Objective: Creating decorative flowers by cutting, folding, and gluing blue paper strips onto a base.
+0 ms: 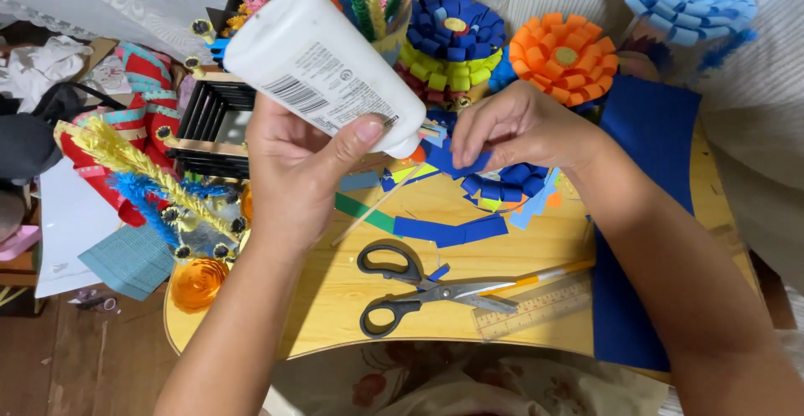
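Even, soft, moderately bright light fills the scene, with no single strong source evident. Shadows are faint: a diffuse one lies beneath the scissors [419, 289] on the wooden table [335, 290]. The white glue bottle [322, 68] shows smooth shading without harsh glare. Colours are saturated and the centre is sharp. The near forearms look slightly soft, and the far left corner falls dimmer. Straight edges bow mildly toward the frame borders.

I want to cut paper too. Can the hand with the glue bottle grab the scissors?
Probably not yet: the left hand is full with the glue bottle. The scissors lie uncovered just below it.
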